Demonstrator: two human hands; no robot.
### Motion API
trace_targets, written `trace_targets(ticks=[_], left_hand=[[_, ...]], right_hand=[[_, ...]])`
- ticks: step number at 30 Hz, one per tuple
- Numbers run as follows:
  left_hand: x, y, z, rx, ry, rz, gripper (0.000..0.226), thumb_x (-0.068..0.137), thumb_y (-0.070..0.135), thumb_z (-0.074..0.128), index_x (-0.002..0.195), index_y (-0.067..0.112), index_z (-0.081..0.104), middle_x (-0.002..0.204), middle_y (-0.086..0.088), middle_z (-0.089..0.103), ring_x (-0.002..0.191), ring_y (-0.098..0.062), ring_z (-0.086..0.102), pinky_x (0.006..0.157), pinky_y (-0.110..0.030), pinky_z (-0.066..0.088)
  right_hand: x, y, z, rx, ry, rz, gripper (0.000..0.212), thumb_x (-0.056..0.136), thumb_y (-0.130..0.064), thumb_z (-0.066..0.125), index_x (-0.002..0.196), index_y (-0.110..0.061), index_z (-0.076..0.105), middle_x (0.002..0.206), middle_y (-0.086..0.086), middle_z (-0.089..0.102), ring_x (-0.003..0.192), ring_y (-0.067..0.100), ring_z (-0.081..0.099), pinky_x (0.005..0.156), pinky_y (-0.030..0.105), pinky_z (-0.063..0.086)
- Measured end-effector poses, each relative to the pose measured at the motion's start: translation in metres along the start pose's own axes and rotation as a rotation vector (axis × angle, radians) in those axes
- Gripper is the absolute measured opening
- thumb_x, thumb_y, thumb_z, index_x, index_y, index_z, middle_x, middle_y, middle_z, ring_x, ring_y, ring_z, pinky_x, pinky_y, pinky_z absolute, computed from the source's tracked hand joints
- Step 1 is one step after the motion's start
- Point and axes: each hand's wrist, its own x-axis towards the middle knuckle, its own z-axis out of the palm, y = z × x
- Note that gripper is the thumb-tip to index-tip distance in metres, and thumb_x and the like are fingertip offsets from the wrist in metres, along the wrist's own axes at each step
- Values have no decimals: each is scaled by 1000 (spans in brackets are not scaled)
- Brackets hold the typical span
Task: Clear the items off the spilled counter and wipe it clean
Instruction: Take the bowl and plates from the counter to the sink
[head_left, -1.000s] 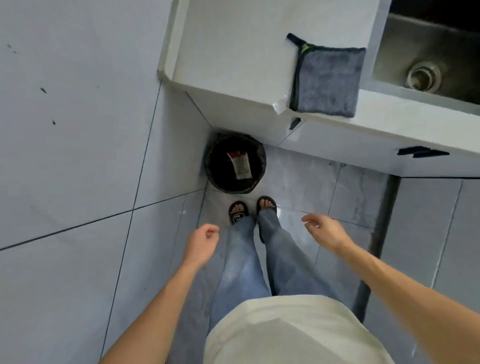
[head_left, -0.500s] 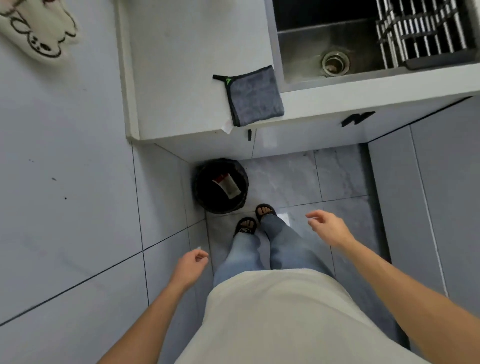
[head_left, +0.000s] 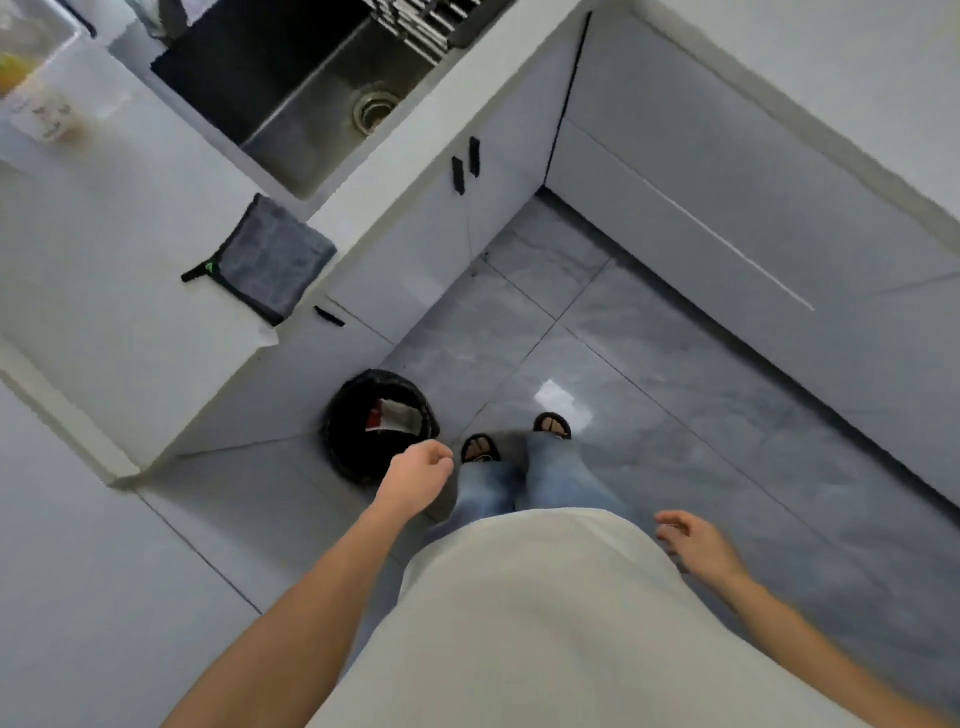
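Observation:
A folded grey cloth (head_left: 272, 257) with a black edge lies on the white counter (head_left: 130, 249), near its front edge and just left of the sink (head_left: 311, 104). A small scrap of white paper (head_left: 266, 339) sits at the counter's front edge below the cloth. My left hand (head_left: 418, 475) hangs low over the floor beside a black bin, fingers loosely curled, holding nothing. My right hand (head_left: 693, 545) is low at my right side, fingers apart and empty. Both hands are far from the counter.
A black bin (head_left: 379, 423) with a wrapper inside stands on the grey tiled floor (head_left: 649, 374) against the cabinet. White cabinets (head_left: 727, 218) run along the right. A dish rack (head_left: 421, 21) sits at the sink's far end. A blurred pale container (head_left: 47, 111) stands at the counter's back left.
The view has swung to the right and tilted. My left hand has risen toward the bin; my right hand has dropped back beside my hip.

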Motion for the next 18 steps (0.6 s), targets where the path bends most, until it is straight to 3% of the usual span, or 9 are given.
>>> trace_targets(ticks=[5,8,10,12,14,18], left_hand=[[15,89,30,290,-130,228,25,105,26,56,122,19,73,118,3,75,112,-18,67,97,-29,50],[21,132,59,460,-196,311,20,106,24,52,101,24,71,96,4,64,91,-18,57,83,-28,43],[24,155,78,515,-216,334,23,106,26,52,106,24,74,97,7,66,89,-15,57,82,-26,41],[26,177,96,612,-236,337,28,107,29,51,119,22,75,109,4,74,98,-19,65,84,-29,46],[27,195,110,728,-243,337,30,105,27,50,119,25,76,114,0,77,106,-30,69,89,-35,54],[36,215,127,826,-234,305,26,100,17,49,86,27,68,97,-13,78,99,-39,71,86,-40,55]], right_hand=[[-35,94,14,339,67,254,24,104,1,52,123,4,66,101,23,70,83,31,61,61,32,42],[-42,130,20,508,100,337,25,104,0,51,124,4,65,99,23,68,84,33,61,71,45,47],[-45,145,15,608,113,359,24,104,-1,53,124,3,65,103,24,69,88,34,63,81,55,52],[-45,157,6,675,133,343,24,104,-8,56,124,-3,68,109,22,72,89,34,67,83,50,55],[-44,164,-7,722,157,319,21,105,-15,56,121,-9,70,110,18,74,94,37,71,85,49,57],[-34,176,-48,797,250,283,23,105,-23,57,121,-15,71,107,10,75,96,28,72,84,39,57]])
